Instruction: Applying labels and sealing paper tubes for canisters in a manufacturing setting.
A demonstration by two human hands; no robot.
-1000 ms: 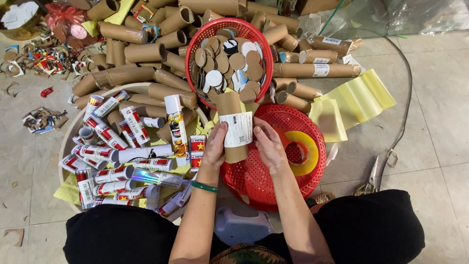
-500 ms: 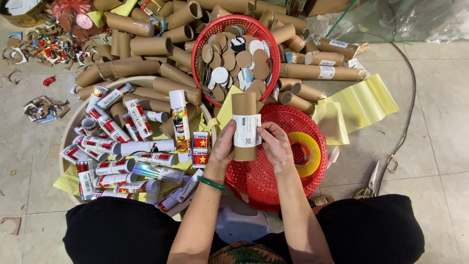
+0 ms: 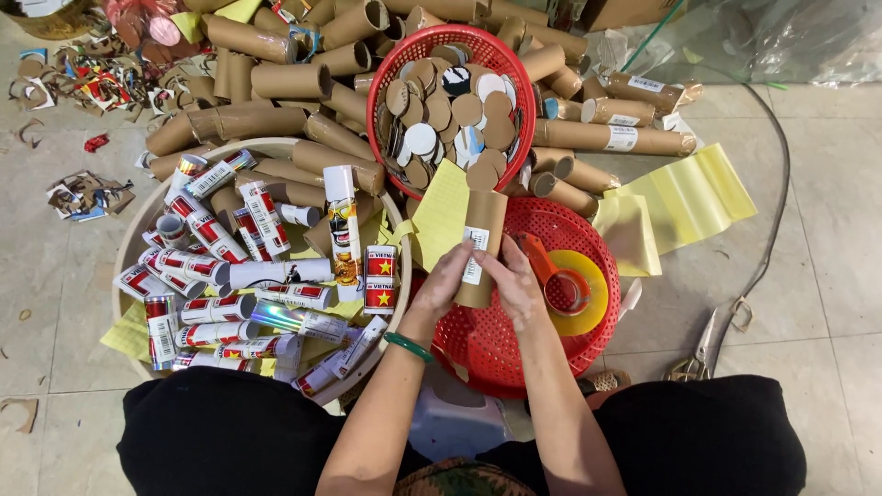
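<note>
Both forearms came up from the bottom centre of the frame and met just below mid-frame. The left hand [image 3: 447, 278] had its fingers curled round the left side of a brown cardboard tube [image 3: 480, 246], w/ a green bangle [image 3: 409, 346] on that wrist. The right hand [image 3: 517, 283] closed on the tube's right side, thumb across the front near a small white label [image 3: 474, 254]. So both hands gripped the same tube, approx. upright, its top leaning slightly to the right.

The tube sat at frame centre, over the left rim of an upturned red basket [image 3: 514, 344]. On that basket, just right of the right hand, lay a roll of yellow tape [image 3: 584, 292] and a red tape dispenser [image 3: 549, 272].

Above, at top centre, a second red basket [image 3: 395, 64] held round cardboard discs [image 3: 439, 110]. Bare tubes were piled across the upper frame. At centre left, a round tray [image 3: 138, 230] held printed, wrapped tubes [image 3: 197, 266]. Yellow sheets [image 3: 694, 193] lay at right, scissors [image 3: 703, 344] at lower right.
</note>
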